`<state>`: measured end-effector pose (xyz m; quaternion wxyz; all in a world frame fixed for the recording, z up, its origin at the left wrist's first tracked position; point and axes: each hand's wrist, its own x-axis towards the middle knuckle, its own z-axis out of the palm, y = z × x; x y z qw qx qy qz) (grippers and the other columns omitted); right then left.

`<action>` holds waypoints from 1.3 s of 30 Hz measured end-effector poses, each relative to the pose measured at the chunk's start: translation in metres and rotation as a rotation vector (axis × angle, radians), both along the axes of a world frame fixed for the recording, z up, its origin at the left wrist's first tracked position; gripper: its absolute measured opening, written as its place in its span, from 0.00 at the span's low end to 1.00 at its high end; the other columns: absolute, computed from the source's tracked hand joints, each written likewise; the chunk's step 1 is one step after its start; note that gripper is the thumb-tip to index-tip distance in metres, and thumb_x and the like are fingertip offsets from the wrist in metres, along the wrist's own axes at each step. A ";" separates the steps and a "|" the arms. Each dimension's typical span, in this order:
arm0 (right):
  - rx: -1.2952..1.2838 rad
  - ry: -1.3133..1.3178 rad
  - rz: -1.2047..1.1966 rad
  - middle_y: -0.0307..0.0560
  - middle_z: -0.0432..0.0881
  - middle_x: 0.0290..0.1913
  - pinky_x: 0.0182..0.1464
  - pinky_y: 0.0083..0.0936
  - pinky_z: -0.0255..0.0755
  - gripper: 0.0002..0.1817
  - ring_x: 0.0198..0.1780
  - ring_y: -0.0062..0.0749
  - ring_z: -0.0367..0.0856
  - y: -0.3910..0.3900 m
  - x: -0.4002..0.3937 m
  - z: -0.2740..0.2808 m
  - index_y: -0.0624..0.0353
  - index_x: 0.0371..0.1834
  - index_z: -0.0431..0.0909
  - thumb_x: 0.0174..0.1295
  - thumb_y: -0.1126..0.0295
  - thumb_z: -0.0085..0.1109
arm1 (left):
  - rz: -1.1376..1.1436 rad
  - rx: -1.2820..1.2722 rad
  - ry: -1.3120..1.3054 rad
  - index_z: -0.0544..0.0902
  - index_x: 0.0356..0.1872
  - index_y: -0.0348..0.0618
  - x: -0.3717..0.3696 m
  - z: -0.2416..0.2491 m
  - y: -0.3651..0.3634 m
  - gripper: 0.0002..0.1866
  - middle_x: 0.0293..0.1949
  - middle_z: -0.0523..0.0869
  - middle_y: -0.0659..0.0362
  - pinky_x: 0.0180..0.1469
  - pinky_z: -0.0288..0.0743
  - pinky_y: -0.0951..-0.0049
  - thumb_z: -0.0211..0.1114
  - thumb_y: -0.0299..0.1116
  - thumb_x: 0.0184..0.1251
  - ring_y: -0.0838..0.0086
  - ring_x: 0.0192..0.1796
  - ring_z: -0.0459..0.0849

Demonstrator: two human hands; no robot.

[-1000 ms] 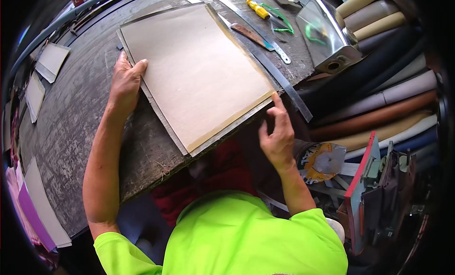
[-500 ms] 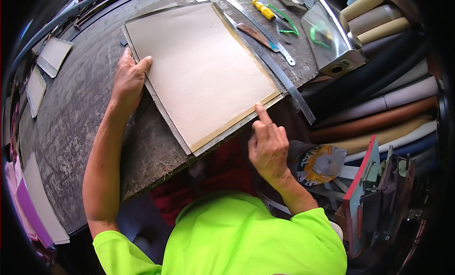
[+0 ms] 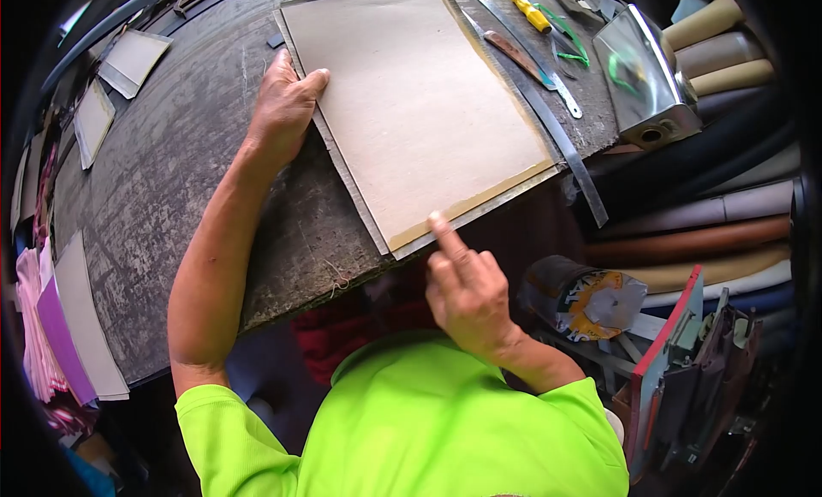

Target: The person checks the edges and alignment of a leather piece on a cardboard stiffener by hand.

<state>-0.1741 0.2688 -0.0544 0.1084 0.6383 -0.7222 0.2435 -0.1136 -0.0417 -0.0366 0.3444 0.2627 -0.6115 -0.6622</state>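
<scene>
Tan cardboard sheet (image 3: pixel 419 112) flat on grey board, overhanging worktable edge

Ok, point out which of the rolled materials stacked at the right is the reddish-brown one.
The reddish-brown roll lies midway down the stack, just beneath a greyish-white roll; the top rolls by the metal box are beige.

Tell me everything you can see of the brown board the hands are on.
The brown board is a flat, matte rectangular sheet that looks like cardboard or fibreboard, lying on a slightly larger grey sheet on the dark worn table. A yellower strip runs along its near edge. It sits askew, its near corner at the table's edge. The left hand presses on its left edge; the right hand has its forefinger at the near edge.
</scene>
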 end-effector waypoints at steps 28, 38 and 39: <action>-0.104 0.071 -0.321 0.56 0.76 0.69 0.45 0.39 0.78 0.13 0.42 0.48 0.84 0.032 -0.116 0.025 0.59 0.42 0.76 0.55 0.77 0.68 | -0.031 -0.011 -0.049 0.56 0.71 0.23 0.003 -0.004 -0.006 0.28 0.56 0.82 0.40 0.56 0.84 0.67 0.57 0.20 0.76 0.64 0.52 0.88; -0.306 -0.589 0.067 0.58 0.86 0.58 0.38 0.21 0.80 0.09 0.39 0.26 0.86 0.070 -0.110 0.065 0.62 0.40 0.79 0.61 0.78 0.71 | 0.089 0.174 -0.010 0.68 0.65 0.28 0.092 0.004 0.002 0.27 0.60 0.80 0.47 0.64 0.76 0.63 0.64 0.26 0.67 0.67 0.60 0.80; -0.422 -0.576 -0.110 0.57 0.86 0.58 0.38 0.18 0.78 0.07 0.36 0.20 0.83 0.079 -0.126 0.065 0.63 0.42 0.79 0.64 0.78 0.68 | 0.009 0.151 0.038 0.68 0.67 0.28 0.113 0.025 0.014 0.30 0.64 0.77 0.46 0.67 0.72 0.58 0.64 0.31 0.67 0.63 0.65 0.78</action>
